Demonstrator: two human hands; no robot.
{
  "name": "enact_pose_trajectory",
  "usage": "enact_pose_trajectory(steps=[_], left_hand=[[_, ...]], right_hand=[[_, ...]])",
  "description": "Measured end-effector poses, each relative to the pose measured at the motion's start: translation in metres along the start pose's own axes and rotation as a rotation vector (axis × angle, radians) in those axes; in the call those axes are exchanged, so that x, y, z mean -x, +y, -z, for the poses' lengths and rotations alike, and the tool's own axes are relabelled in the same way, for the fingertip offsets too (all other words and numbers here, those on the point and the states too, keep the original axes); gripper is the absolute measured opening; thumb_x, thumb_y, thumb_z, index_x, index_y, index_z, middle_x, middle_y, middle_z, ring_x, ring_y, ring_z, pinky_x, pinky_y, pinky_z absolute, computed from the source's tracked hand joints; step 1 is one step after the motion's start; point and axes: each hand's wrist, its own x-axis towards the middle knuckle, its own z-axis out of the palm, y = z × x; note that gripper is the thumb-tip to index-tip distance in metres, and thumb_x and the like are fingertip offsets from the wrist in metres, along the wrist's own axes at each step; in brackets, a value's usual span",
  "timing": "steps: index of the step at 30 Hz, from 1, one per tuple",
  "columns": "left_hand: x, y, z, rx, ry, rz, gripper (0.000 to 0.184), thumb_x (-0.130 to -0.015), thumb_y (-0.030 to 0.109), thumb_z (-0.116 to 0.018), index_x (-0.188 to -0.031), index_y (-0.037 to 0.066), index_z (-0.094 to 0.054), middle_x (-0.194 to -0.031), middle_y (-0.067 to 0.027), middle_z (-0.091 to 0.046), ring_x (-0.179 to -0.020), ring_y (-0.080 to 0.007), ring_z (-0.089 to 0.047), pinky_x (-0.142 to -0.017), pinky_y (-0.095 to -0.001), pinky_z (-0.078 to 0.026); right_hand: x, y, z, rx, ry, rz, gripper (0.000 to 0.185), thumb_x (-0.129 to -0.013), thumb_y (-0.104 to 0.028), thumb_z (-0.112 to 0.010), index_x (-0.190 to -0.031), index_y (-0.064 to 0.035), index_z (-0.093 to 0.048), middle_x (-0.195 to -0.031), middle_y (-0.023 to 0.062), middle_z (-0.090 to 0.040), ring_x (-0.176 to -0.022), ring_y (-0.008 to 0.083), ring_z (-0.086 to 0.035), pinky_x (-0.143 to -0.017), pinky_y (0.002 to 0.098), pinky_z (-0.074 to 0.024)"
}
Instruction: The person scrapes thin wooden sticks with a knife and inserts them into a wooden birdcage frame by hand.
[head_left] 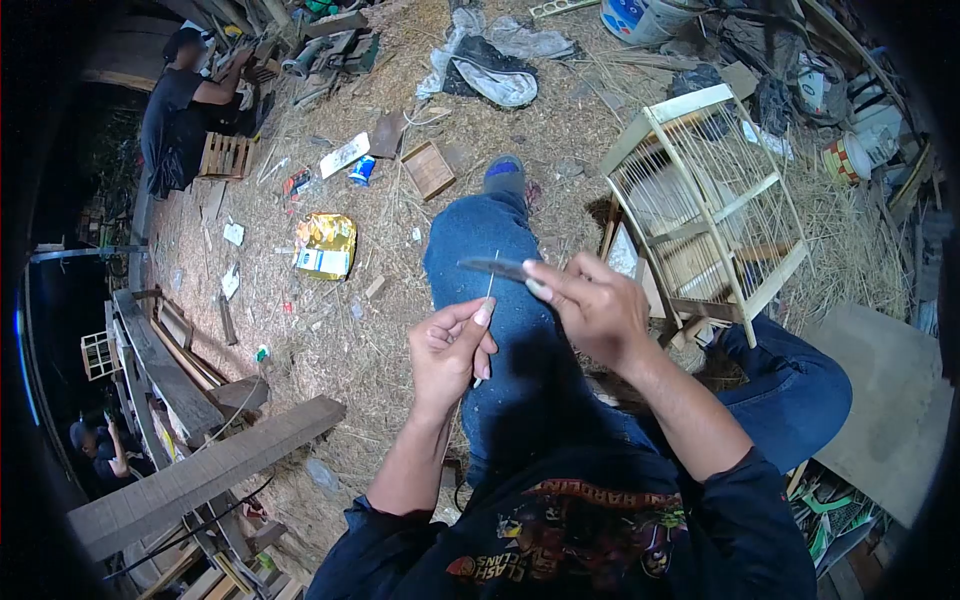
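Over my jeans-covered thigh, my left hand (450, 355) pinches a thin pale stick (491, 284) between thumb and fingers. The stick stands nearly upright, its lower end showing beneath the hand. My right hand (595, 308) is closed on a knife (490, 266), whose dark blade points left and crosses the stick near its top. Whether the blade touches the stick I cannot tell. To the right of my right hand a wooden cage (708, 205) with thin bars leans at a tilt on the ground.
Straw and shavings cover the ground. A small wooden box (428, 169), a yellow packet (326, 246) and a blue can (363, 170) lie ahead. A wooden beam (210, 475) extends at lower left. One person (180, 120) sits at upper left; another (105, 455) is at far left.
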Motion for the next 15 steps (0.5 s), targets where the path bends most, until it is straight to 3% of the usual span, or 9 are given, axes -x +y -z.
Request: enact_pose_trajectory(steps=[4, 6, 15], left_hand=[[-0.001, -0.001, 0.001, 0.027, -0.023, -0.001, 0.022, -0.103, 0.014, -0.068, -0.108, -0.007, -0.071, -0.067, -0.0080, -0.067, -0.042, -0.0088, -0.054, -0.040, -0.0225, -0.041], [0.000, -0.002, 0.003, 0.030, -0.030, -0.006, 0.022, -0.104, 0.014, -0.067, -0.105, -0.007, -0.070, -0.066, -0.0082, -0.067, -0.042, -0.0094, -0.054, -0.040, -0.0228, -0.041], [-0.001, 0.003, 0.004, 0.041, -0.042, 0.007, 0.023, -0.106, 0.015, -0.064, -0.099, -0.007, -0.068, -0.063, -0.0069, -0.063, -0.041, -0.0096, -0.053, -0.039, -0.0231, -0.041]], right_hand=[[0.015, -0.004, -0.006, -0.014, -0.061, 0.084, 0.029, -0.092, -0.026, -0.076, -0.120, -0.0321, -0.079, -0.078, 0.0024, -0.061, -0.064, 0.0230, -0.067, -0.052, 0.0383, -0.0510], [0.017, -0.006, -0.010, -0.054, -0.032, 0.124, 0.037, -0.088, -0.018, -0.081, -0.123, -0.0307, -0.078, -0.076, 0.0022, -0.058, -0.060, 0.0187, -0.062, -0.051, 0.0343, -0.0471], [0.011, -0.004, -0.014, -0.030, -0.035, 0.160, 0.038, -0.088, -0.018, -0.081, -0.123, -0.0323, -0.078, -0.076, 0.0021, -0.058, -0.059, 0.0186, -0.062, -0.050, 0.0339, -0.0480]])
